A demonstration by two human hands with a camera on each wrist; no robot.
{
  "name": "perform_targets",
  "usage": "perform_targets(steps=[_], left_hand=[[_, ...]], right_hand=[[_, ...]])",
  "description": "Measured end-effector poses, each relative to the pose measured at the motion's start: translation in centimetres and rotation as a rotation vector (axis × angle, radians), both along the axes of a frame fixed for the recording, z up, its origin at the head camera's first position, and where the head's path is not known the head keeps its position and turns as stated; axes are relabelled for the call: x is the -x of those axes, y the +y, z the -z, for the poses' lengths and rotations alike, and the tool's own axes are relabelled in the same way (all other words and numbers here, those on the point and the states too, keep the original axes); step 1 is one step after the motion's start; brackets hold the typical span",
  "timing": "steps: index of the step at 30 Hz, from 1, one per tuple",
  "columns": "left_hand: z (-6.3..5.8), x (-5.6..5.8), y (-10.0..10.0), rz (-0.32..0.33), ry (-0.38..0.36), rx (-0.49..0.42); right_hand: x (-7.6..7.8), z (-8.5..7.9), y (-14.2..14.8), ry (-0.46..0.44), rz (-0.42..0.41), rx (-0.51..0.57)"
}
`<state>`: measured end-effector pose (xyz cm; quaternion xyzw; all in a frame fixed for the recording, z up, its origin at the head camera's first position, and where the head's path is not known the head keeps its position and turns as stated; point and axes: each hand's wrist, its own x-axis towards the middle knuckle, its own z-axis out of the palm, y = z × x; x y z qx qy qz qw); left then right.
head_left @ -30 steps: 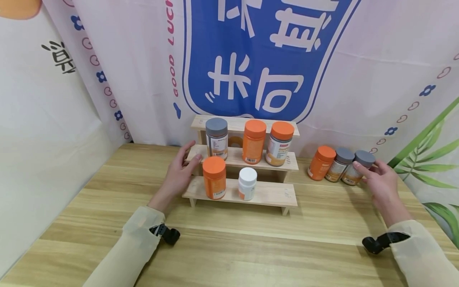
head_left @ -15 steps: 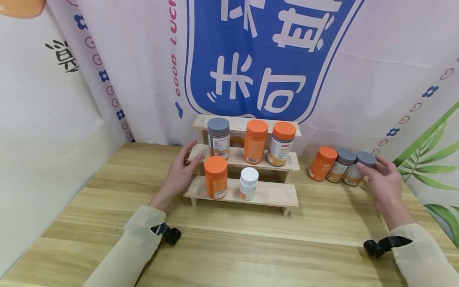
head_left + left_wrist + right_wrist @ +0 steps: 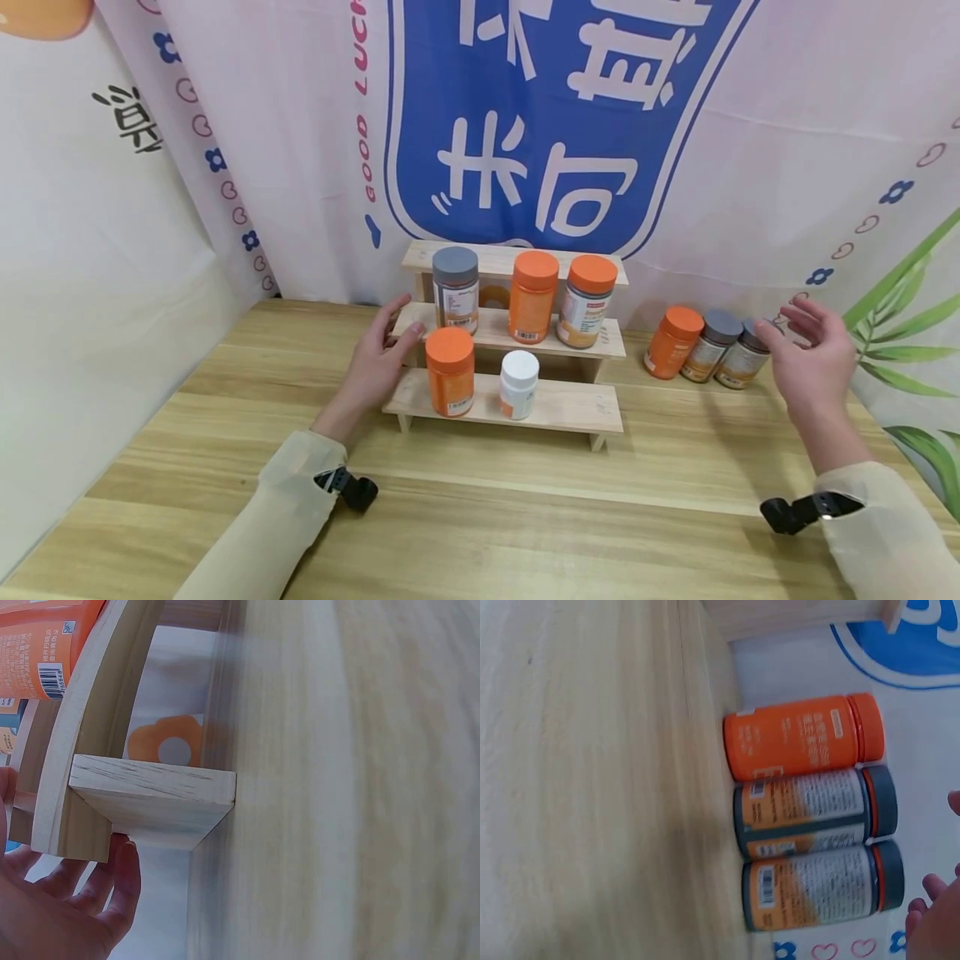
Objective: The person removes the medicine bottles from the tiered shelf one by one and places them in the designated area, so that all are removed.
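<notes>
In the head view my left hand holds the left end of a three-tier wooden display rack, thumb in front and fingers behind. The left wrist view shows those fingers curled by the plank's end near a rack leg. My right hand hovers at the right with fingers spread, holding nothing. It is closest to a grey-capped jar at the end of a row. Beside that jar stand another grey-capped jar and an orange jar, all upright on the table.
On the rack's middle tier stand a grey-capped jar, an orange jar and an orange-capped jar. Its lowest tier bears another orange jar and a small white bottle. A printed curtain hangs behind the table.
My right hand has let go of the end grey-capped jar and lifted slightly away to the right, its fingers opening. The left hand and the jars have stayed in place.
</notes>
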<state>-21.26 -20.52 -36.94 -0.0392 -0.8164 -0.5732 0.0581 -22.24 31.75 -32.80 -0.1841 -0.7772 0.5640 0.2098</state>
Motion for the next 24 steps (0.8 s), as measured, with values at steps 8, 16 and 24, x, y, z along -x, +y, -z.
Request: perform_targets(steps=[8,16,24], left_hand=[[-0.2,-0.1,0.1,-0.003,-0.002,0.011],[0.1,0.2,0.0,-0.013,-0.014,0.028],[0.0,0.3,0.0,-0.008,-0.014,0.026]], right_hand=[[-0.1,-1.6,-3.4,0.104,-0.088,-0.146],[0.0,-2.7,-7.2,0.116,-0.243,-0.210],[-0.3,-3.4,-10.7,0.200,-0.380,-0.197]])
